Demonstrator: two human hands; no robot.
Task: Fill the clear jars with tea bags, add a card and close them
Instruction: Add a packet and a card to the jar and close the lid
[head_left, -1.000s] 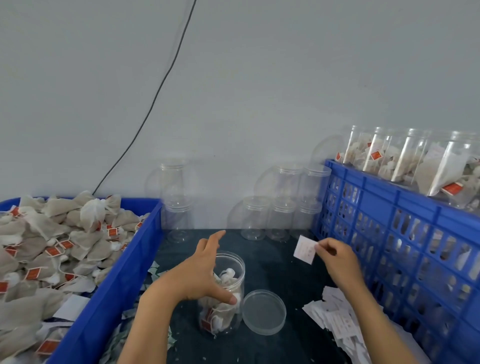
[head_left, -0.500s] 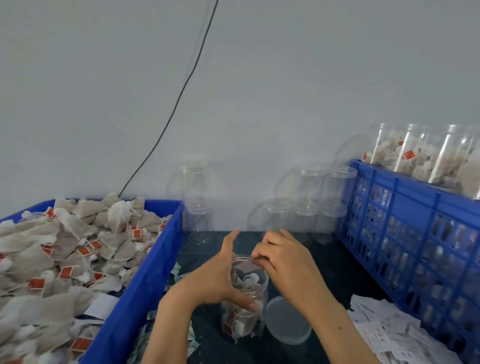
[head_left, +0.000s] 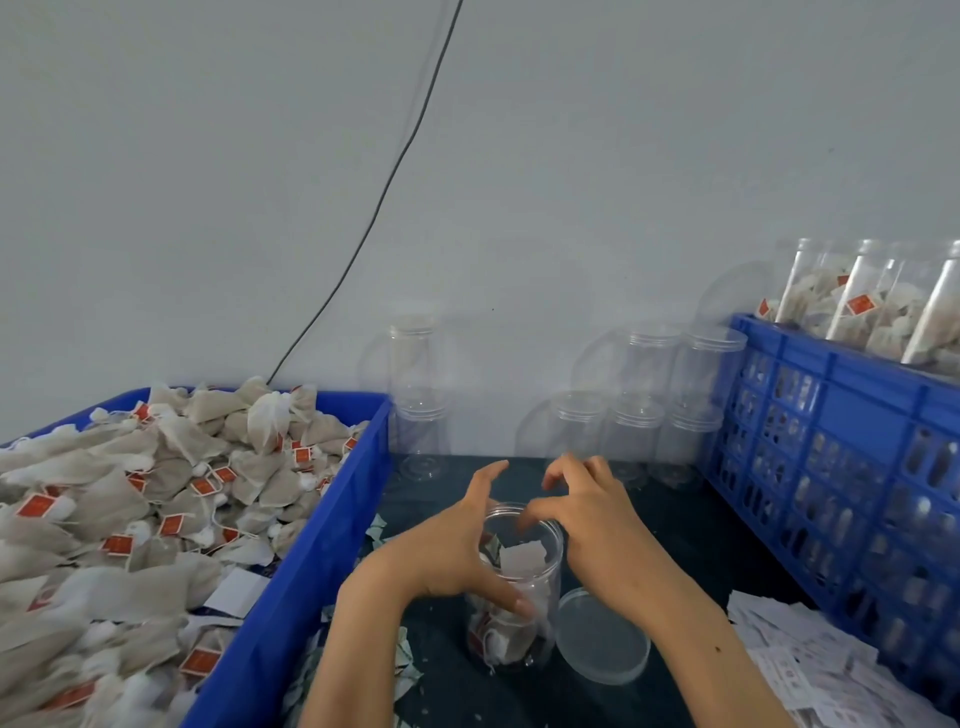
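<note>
The open jar (head_left: 517, 587) stands on the dark tabletop (head_left: 670, 525), half full of tea bags, with the card (head_left: 522, 558) sitting just inside its mouth. The left hand (head_left: 447, 551) grips the jar's side, thumb curled round the front; the right hand (head_left: 587, 525) has fingers loosely spread at the rim, holding nothing I can see. The card looks propped high, so it could catch under the lid (head_left: 602, 639) lying just beside the jar. A careless nudge might tip the jar. Tags in the left crate (head_left: 332, 519) are red; no writing is legible.
</note>
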